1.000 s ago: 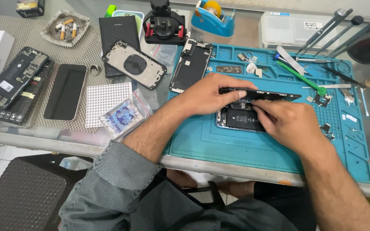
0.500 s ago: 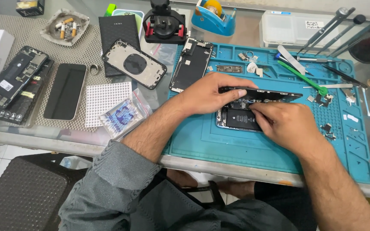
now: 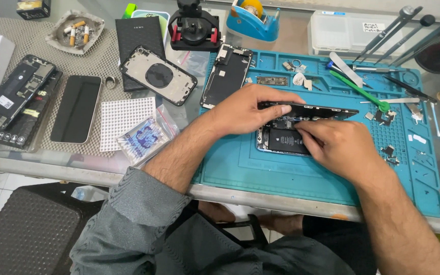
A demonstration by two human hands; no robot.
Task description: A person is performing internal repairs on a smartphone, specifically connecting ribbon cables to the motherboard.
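An opened phone body [image 3: 280, 141] lies on a teal repair mat [image 3: 260, 173], its black battery showing. Its black screen panel [image 3: 327, 110] is tipped up on edge above the body. My left hand [image 3: 245, 109] grips the left end of that panel with thumb and fingers. My right hand [image 3: 334, 147] rests over the phone's right side, fingertips pressed into the open interior near the top of the battery. What the fingertips touch is hidden.
Another screen panel [image 3: 227, 75] and small parts lie at the mat's top. Tweezers and a green pry tool [image 3: 360, 91] sit at the right. Left of the mat are a back housing [image 3: 158, 75], a black phone [image 3: 76, 108], an opened phone [image 3: 12, 97], a sachet [image 3: 141, 140] and an ashtray [image 3: 76, 31].
Both hands stay on the opened phone. The right hand's fingers have shifted slightly inside the body; the lifted screen keeps its tilt.
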